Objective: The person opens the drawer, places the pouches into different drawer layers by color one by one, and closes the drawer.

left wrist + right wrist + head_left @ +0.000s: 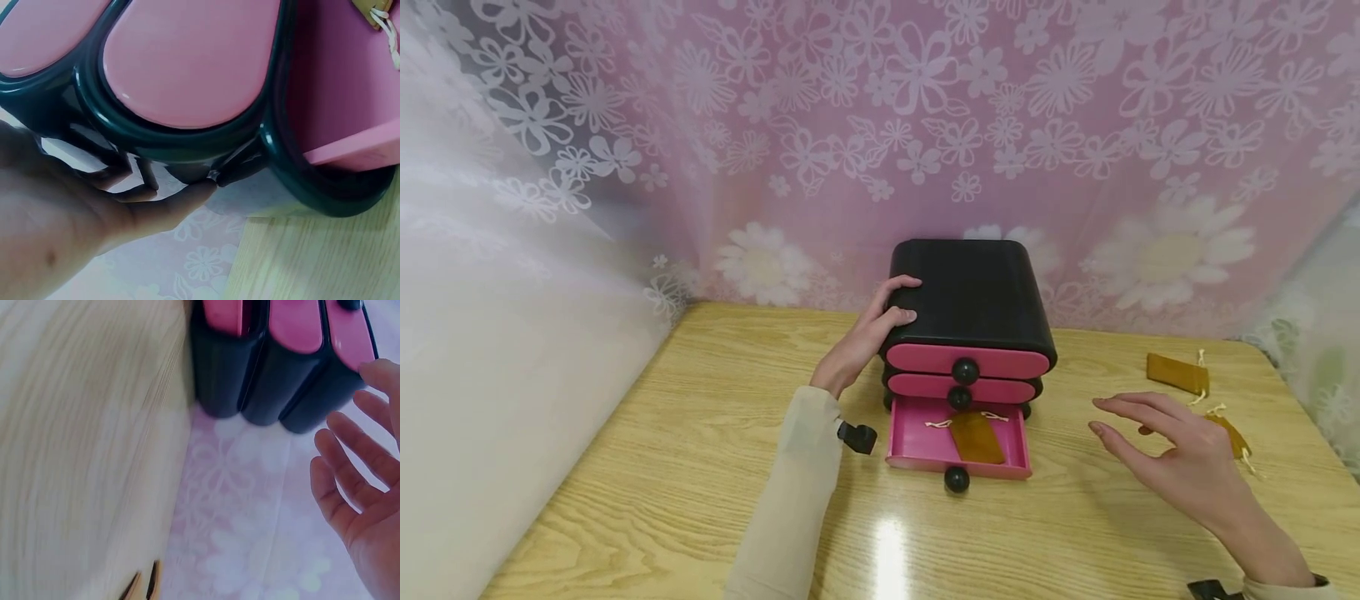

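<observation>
A black drawer unit (pixel 970 292) with pink fronts stands on the table. Its bottom drawer (pixel 917 433) is pulled out, and a brown drawstring pouch (pixel 977 437) lies inside. My left hand (pixel 868 337) rests against the unit's left side, with thumb and a finger over the top edge. In the left wrist view, fingers of that hand (pixel 169 209) touch the glossy side wall. Over the table to the right of the drawer, my right hand (pixel 1180 458) holds nothing, its fingers loosely bent and apart.
Two more brown pouches with pale cords lie on the table at the right: one farther back (pixel 1177 373), the other (pixel 1231 435) partly hidden behind my right hand. A flowered pink curtain (pixel 850 150) hangs behind the wood-grain table (pixel 647 467).
</observation>
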A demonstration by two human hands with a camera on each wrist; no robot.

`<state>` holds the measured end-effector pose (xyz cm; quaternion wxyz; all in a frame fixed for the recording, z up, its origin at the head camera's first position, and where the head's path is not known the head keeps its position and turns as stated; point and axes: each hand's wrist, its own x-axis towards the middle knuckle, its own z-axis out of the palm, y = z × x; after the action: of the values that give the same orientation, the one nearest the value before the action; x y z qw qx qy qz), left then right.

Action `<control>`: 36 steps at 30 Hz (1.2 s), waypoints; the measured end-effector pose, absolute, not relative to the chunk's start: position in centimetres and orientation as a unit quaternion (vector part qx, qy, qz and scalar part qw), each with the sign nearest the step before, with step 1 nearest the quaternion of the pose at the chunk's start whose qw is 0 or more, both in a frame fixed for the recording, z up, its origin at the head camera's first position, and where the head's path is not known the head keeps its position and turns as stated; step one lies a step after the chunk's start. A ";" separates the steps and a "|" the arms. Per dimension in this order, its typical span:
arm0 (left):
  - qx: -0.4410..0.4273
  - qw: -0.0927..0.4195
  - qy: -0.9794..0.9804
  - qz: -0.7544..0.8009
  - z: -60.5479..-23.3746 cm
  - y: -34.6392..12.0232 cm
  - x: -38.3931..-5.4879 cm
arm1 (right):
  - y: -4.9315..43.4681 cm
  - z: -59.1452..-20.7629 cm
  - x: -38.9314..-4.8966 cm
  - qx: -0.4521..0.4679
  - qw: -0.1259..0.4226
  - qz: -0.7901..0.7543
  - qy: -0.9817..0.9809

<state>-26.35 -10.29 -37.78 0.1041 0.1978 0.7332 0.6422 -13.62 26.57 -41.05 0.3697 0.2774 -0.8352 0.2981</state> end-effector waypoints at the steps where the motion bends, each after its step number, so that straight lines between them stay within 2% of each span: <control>1: 0.200 0.105 0.734 0.641 -37.8 -10.3 -26.4 | 27.0 -41.1 -13.5 0.270 0.371 0.298 -0.837; 13: 0.209 0.116 0.741 0.627 -37.6 -10.5 -26.4 | 31.9 -42.1 -11.9 0.207 0.350 0.270 -0.873; 20: 0.208 0.128 0.729 0.639 -37.6 -10.5 -26.3 | 33.7 -42.4 -11.5 0.173 0.373 0.251 -0.876; 29: 0.201 0.122 0.742 0.628 -37.7 -10.6 -26.3 | 35.3 -43.0 -11.3 0.074 0.325 0.262 -0.906; 36: 0.203 0.119 0.737 0.634 -37.6 -10.5 -26.3 | 36.7 -43.8 -11.8 0.035 0.315 0.261 -0.912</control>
<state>-26.33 -10.54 -37.64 0.1194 0.2026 0.7367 0.6340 -11.76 36.68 -43.81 0.3146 0.0351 -0.9120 0.2609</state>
